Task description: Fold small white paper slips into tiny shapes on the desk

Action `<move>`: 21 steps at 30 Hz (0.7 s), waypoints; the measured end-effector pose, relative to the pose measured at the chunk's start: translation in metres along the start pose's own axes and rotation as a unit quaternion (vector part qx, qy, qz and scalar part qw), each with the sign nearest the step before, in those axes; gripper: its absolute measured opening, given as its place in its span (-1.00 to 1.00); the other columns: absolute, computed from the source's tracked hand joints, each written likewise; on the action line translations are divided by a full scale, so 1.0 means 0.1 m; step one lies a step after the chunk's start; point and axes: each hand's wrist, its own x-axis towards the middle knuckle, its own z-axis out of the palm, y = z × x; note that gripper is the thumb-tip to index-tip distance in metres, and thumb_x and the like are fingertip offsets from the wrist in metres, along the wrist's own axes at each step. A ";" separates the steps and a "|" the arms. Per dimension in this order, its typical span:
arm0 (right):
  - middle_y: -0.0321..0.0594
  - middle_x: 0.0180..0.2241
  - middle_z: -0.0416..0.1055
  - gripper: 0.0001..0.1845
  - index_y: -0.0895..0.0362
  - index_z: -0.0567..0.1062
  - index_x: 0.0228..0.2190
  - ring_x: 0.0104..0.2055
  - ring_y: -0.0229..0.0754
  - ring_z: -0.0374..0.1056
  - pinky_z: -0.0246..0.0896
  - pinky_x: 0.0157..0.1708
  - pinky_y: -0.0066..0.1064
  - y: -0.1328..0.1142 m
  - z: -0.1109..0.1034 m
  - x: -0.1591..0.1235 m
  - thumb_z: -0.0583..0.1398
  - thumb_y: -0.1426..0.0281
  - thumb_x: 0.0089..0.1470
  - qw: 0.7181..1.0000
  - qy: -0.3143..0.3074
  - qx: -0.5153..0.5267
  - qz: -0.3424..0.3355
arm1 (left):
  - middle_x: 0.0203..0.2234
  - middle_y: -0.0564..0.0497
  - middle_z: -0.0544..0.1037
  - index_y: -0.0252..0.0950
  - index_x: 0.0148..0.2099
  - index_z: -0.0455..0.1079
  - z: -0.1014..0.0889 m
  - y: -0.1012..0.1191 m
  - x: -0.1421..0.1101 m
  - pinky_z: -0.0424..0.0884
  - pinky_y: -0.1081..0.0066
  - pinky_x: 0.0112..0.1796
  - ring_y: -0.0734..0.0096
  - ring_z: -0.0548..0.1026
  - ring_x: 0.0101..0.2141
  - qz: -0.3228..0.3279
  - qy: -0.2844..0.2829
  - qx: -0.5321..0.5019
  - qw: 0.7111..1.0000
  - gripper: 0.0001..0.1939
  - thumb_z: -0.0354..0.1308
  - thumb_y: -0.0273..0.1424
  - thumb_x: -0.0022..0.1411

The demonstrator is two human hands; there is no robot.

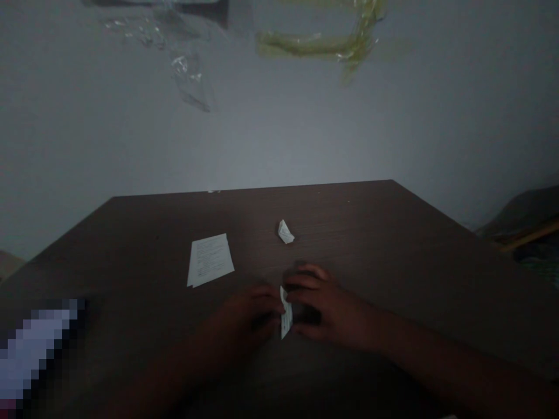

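Note:
A small folded piece of printed paper stands between my two hands on the dark wooden table. From the left, my left hand has its fingertips against the paper's edge. On the other side, my right hand curves its fingers and thumb round the paper's right edge, gripping it together with the left. Beyond the hands lies another small folded paper piece. The dim light and blur hide the exact finger contact.
Flat printed sheets lie overlapping at the left of the hands. A pixelated, pale flat object is at the near left edge. Behind the table rises a pale wall with tape stuck on it. Dark items are at the far right.

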 end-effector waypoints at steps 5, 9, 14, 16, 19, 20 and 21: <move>-0.09 0.31 0.52 -0.78 -0.01 0.71 0.02 0.47 0.10 0.28 -0.07 0.55 0.17 0.05 -0.02 0.03 0.38 0.31 0.36 0.999 -0.016 0.014 -0.026 | 0.03 -0.06 0.67 -0.18 0.00 0.65 0.15 -0.14 0.10 0.47 0.12 0.18 0.07 0.60 0.09 0.055 0.013 0.096 0.994 -0.75 0.29 -0.57 0.36; -0.04 0.37 0.48 -0.62 -0.01 0.68 0.13 0.52 0.22 0.19 0.06 0.50 0.26 0.00 0.06 -0.01 0.42 0.33 0.29 1.000 0.005 -0.010 0.019 | -0.06 -0.01 0.67 -0.18 -0.08 0.67 0.17 -0.11 0.12 0.47 0.18 0.09 0.08 0.61 0.01 0.044 0.004 0.127 0.991 -0.82 0.33 -0.56 0.40; -0.01 0.41 0.43 -0.54 0.01 0.65 0.18 0.52 0.38 0.13 0.17 0.42 0.36 -0.18 0.19 -0.07 0.39 0.28 0.27 0.997 0.013 -0.051 0.065 | -0.17 0.03 0.67 -0.17 -0.17 0.66 0.13 0.01 0.11 0.43 0.24 0.02 0.17 0.59 -0.08 0.036 -0.010 0.135 0.990 -0.79 0.28 -0.60 0.41; 0.01 0.40 0.43 -0.48 0.02 0.61 0.24 0.51 0.41 0.15 0.18 0.41 0.37 -0.25 0.24 -0.08 0.37 0.26 0.28 0.995 0.023 -0.065 0.076 | -0.16 0.07 0.67 -0.16 -0.17 0.66 0.12 0.06 0.11 0.39 0.23 0.08 0.19 0.59 -0.07 0.019 -0.003 0.127 0.992 -0.73 0.25 -0.65 0.39; 0.06 0.40 0.44 -0.45 0.08 0.58 0.26 0.50 0.45 0.16 0.17 0.40 0.42 -0.31 0.30 -0.10 0.35 0.30 0.27 0.993 0.031 -0.077 0.086 | -0.17 0.07 0.67 -0.18 -0.21 0.65 0.13 0.09 0.11 0.38 0.23 0.06 0.18 0.60 -0.07 0.023 0.005 0.120 0.993 -0.74 0.26 -0.65 0.39; 0.07 0.40 0.44 -0.45 0.10 0.58 0.26 0.50 0.47 0.16 0.17 0.40 0.44 -0.32 0.32 -0.10 0.35 0.31 0.26 0.993 0.031 -0.077 0.088 | -0.15 0.07 0.67 -0.17 -0.18 0.66 0.13 0.09 0.11 0.39 0.23 0.06 0.16 0.60 -0.05 0.022 0.002 0.125 0.992 -0.74 0.26 -0.65 0.39; 0.07 0.40 0.44 -0.44 0.10 0.58 0.26 0.50 0.49 0.16 0.16 0.39 0.46 -0.32 0.33 -0.10 0.36 0.31 0.25 0.993 0.031 -0.076 0.089 | -0.15 0.06 0.66 -0.18 -0.19 0.66 0.14 0.08 0.12 0.39 0.20 0.08 0.15 0.60 -0.05 0.020 0.003 0.133 0.991 -0.76 0.29 -0.64 0.38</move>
